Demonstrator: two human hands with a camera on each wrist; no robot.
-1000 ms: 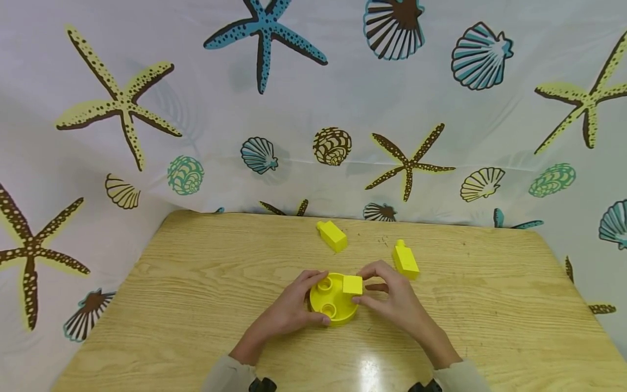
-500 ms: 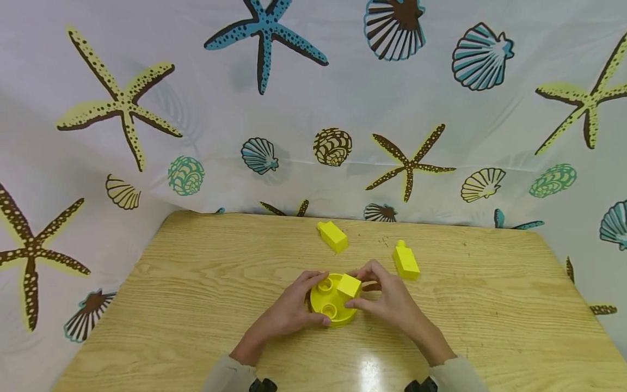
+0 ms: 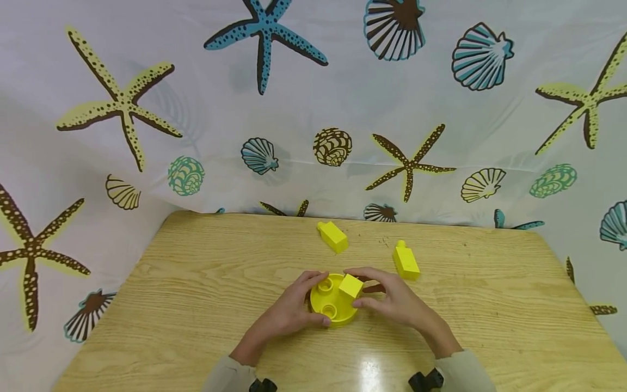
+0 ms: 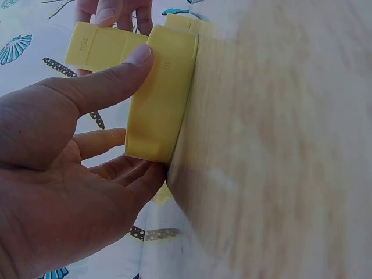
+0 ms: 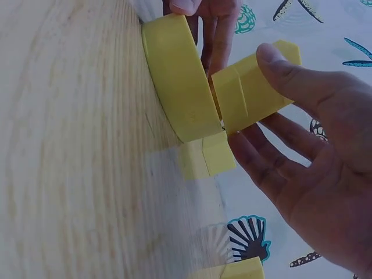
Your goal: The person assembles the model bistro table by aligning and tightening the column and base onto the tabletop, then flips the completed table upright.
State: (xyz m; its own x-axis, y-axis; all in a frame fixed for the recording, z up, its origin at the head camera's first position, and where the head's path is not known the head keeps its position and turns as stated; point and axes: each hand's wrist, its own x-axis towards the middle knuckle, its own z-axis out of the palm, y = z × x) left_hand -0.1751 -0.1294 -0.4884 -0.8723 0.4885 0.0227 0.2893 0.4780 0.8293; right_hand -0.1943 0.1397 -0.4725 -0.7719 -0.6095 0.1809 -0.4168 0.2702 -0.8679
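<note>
A round yellow base [image 3: 338,306] with a raised rim and ring-shaped sockets stands on the table in front of me. My left hand [image 3: 293,307] grips its left side, thumb at the near rim and fingers at the far rim. Between thumb and fingers, my right hand [image 3: 394,298] holds a yellow block [image 3: 350,286] over the base's right part. The right wrist view shows this block [image 5: 250,90] tilted, its lower end at the rim of the base [image 5: 180,75]. Whatever lies under the block is hidden. In the left wrist view, small marks show on the base [image 4: 160,104].
Two more yellow blocks with round pegs lie farther back: one block [image 3: 333,237] behind the base, another block [image 3: 406,261] beyond my right hand. The wooden table [image 3: 210,261] ends at a hanging cloth [image 3: 294,109] printed with starfish and shells.
The block in my right hand has gone from level to tilted, shifting left and then slightly back right. The right fingers have changed position around it. Left hand and base stay put.
</note>
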